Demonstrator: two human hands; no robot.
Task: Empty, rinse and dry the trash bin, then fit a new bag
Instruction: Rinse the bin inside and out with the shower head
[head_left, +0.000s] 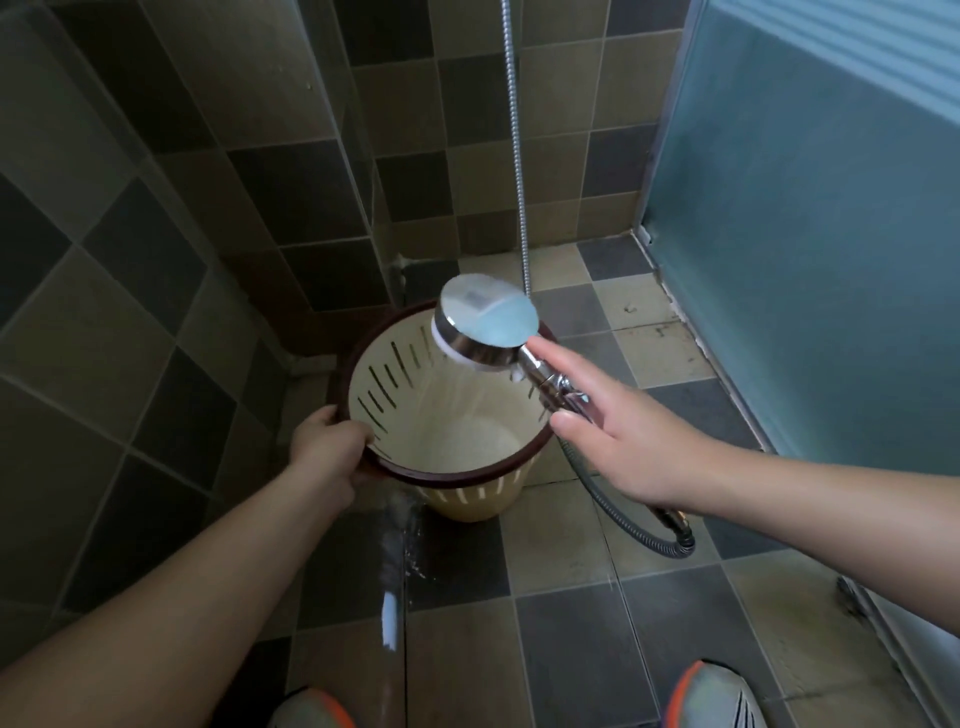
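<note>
Dim, soft overall. Daylight enters through frosted panel (810, 234) at 3 o'clock (glare on shower head (485, 317)). Wide-angle bending at edges.

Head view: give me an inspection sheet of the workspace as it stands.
Surface: tiled floor, wet streak below the bin.
Job's things: trash bin, cream with slots and a dark rim, held tilted, no bag; shower head spraying water into it.
Clutter: nothing seen.
Hands: left hand grips the bin rim; right hand holds the shower handle, index finger straight along it.
Cables: metal shower hose loops below the right hand.
Surroundings: tiled walls, frosted glass panel, person's shoes.
</note>
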